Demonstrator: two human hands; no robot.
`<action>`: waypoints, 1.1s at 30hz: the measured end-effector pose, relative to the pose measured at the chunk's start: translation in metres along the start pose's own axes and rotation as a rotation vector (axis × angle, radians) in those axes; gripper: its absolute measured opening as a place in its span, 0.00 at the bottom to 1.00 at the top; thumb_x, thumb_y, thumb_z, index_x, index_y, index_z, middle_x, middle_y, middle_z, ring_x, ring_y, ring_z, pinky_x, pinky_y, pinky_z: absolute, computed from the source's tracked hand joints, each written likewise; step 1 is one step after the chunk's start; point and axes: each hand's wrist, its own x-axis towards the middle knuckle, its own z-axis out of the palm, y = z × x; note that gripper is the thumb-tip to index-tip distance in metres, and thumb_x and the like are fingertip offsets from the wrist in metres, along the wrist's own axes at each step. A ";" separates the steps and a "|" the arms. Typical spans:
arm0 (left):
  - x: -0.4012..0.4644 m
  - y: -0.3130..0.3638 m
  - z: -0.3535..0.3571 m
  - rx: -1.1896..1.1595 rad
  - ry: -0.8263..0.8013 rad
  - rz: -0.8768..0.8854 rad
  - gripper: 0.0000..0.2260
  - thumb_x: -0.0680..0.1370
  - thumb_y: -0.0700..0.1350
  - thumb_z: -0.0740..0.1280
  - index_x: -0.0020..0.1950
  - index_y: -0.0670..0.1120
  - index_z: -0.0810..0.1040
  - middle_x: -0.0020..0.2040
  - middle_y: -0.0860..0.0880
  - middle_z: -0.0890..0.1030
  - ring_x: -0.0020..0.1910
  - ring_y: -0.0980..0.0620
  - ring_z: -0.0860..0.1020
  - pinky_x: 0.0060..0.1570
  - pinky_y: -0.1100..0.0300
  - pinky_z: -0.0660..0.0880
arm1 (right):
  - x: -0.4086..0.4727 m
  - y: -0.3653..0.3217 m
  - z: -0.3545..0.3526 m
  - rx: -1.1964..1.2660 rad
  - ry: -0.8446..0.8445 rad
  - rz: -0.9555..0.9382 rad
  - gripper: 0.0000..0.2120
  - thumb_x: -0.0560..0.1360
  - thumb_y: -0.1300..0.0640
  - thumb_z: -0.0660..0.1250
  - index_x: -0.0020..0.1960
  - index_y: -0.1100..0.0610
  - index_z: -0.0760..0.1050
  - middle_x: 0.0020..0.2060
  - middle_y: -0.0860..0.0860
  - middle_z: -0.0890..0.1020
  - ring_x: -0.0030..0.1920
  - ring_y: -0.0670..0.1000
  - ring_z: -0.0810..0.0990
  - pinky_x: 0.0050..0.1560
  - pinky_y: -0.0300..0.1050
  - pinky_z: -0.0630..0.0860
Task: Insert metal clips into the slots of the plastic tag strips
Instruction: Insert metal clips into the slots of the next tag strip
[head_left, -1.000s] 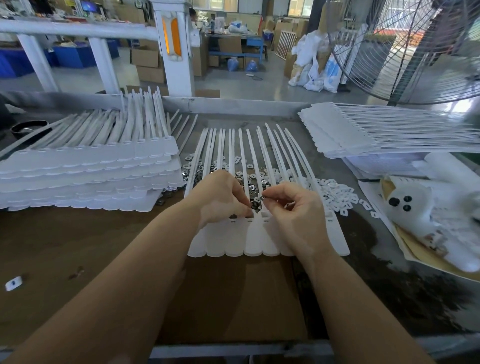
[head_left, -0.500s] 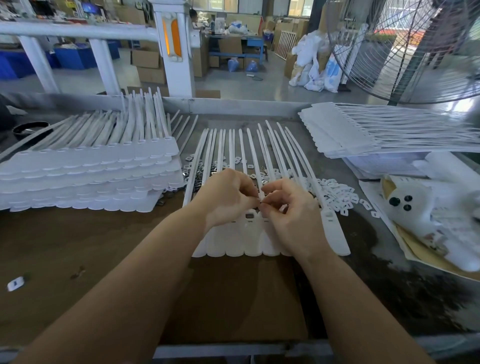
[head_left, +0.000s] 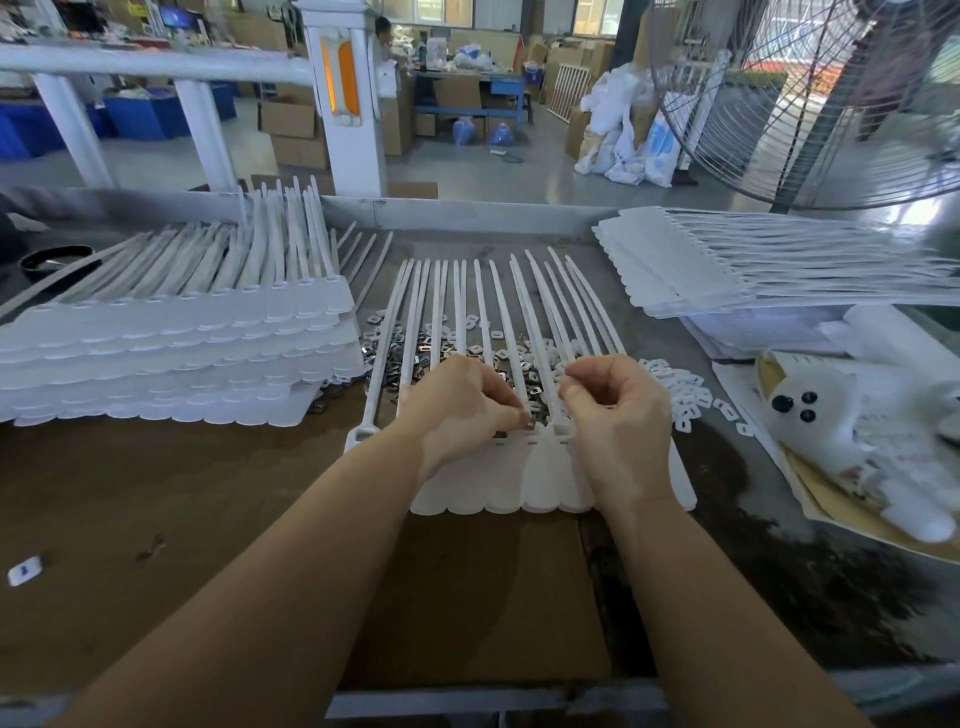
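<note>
A sheet of joined white plastic tag strips (head_left: 540, 480) lies flat on the bench in front of me, tails pointing away. My left hand (head_left: 460, 402) pinches a small metal clip (head_left: 529, 425) at the slot row near the middle of the sheet. Just to its right, my right hand (head_left: 618, 410) hovers over the slots with curled fingers; whether it holds a clip is hidden. Loose metal clips (head_left: 415, 358) and small white plastic pieces (head_left: 685, 395) are scattered under and beside the tails.
A tall stack of tag sheets (head_left: 171, 358) sits at the left, and another stack (head_left: 727, 265) lies at the right on a box. White gloves and paper (head_left: 852, 415) lie at far right. A large fan (head_left: 810, 104) stands behind. One stray white piece (head_left: 24, 570) lies at the bench's left.
Both hands have parted slightly: the right hand moved right, away from the left. The left hand's fingertips now press a clip at the slot row.
</note>
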 end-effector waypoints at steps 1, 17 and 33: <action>0.001 0.000 0.001 0.015 0.005 -0.006 0.08 0.71 0.46 0.73 0.32 0.54 0.79 0.36 0.54 0.80 0.40 0.54 0.77 0.46 0.55 0.77 | 0.000 0.000 0.000 0.001 -0.001 0.004 0.07 0.73 0.64 0.68 0.42 0.51 0.77 0.38 0.48 0.81 0.42 0.47 0.80 0.46 0.41 0.78; 0.005 0.007 0.002 -0.023 -0.014 -0.107 0.08 0.68 0.43 0.76 0.31 0.50 0.80 0.38 0.50 0.81 0.40 0.54 0.77 0.42 0.59 0.74 | -0.001 -0.003 -0.001 -0.028 -0.011 -0.003 0.07 0.73 0.63 0.68 0.43 0.52 0.78 0.37 0.45 0.80 0.41 0.45 0.79 0.44 0.37 0.77; -0.001 0.009 0.009 0.045 0.065 -0.173 0.08 0.68 0.49 0.75 0.32 0.51 0.80 0.36 0.52 0.81 0.46 0.50 0.78 0.61 0.45 0.69 | -0.002 -0.003 -0.001 -0.041 -0.027 -0.007 0.06 0.73 0.63 0.68 0.43 0.52 0.78 0.38 0.46 0.80 0.42 0.45 0.79 0.43 0.34 0.76</action>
